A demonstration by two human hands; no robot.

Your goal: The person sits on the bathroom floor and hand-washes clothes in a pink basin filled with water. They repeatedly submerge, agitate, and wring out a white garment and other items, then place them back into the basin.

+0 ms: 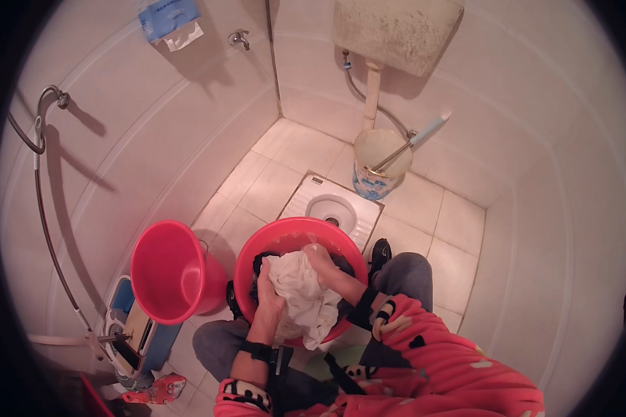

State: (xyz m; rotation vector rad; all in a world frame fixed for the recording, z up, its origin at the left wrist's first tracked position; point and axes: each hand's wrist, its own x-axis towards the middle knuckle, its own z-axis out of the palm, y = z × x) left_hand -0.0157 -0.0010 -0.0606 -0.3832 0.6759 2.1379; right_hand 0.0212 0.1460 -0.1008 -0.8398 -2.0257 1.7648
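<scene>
A bunched white cloth garment (300, 286) lies over the red basin (243, 258) between my knees, its lower end spreading toward me. My left hand (268, 290) grips its left side, with the fingers partly under the fabric. On the other side, my right hand (320, 263) is closed on its upper right part, and the fingertips are hidden. Dark clothes (343, 265) show inside the basin around the white fabric, and some wet suds lie near the far rim.
A red bucket (165, 272) stands left of the basin. Beyond the basin is a squat toilet (306, 201), with a patterned bin (373, 182) holding a pale-handled brush. A shower hose (49, 236) hangs at left above a blue-and-white caddy (161, 347). A red packet (161, 389) lies nearby.
</scene>
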